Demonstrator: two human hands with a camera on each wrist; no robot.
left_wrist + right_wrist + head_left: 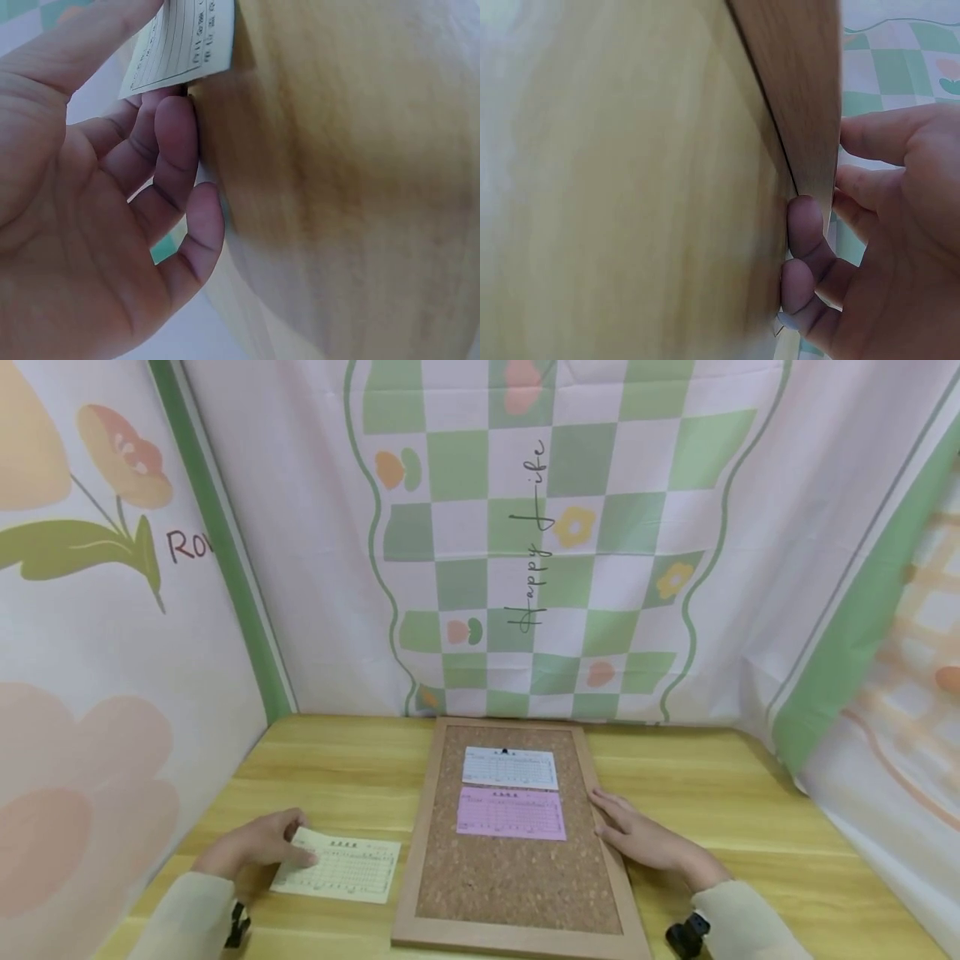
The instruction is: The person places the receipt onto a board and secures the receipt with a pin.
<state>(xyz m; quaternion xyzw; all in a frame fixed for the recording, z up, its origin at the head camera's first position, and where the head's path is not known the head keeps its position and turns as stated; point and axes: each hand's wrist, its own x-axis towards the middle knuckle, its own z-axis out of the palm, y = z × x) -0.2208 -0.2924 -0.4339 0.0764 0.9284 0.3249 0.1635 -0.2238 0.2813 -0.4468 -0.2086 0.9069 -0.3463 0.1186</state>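
Observation:
On the left, my left hand (266, 843) pinches the left edge of a yellow printed form (360, 870), thumb on top and fingers beneath. The form's near corner (187, 52) shows close to the wooden tabletop in the left wrist view. A wood-framed cork board (517, 893) lies at the middle of the table. On it are a white form (510, 770), with a small black clip or pin at its top edge, and a pink form (510, 816) just below. My right hand (645, 842) rests against the board's right side, its fingertips touching the frame (799, 90).
The light wooden table (337, 760) extends to both sides of the board. A patterned curtain (517, 568) hangs along the table's back edge, with more printed cloth on the left and right. A dark wrist device (687, 935) sits at the right cuff.

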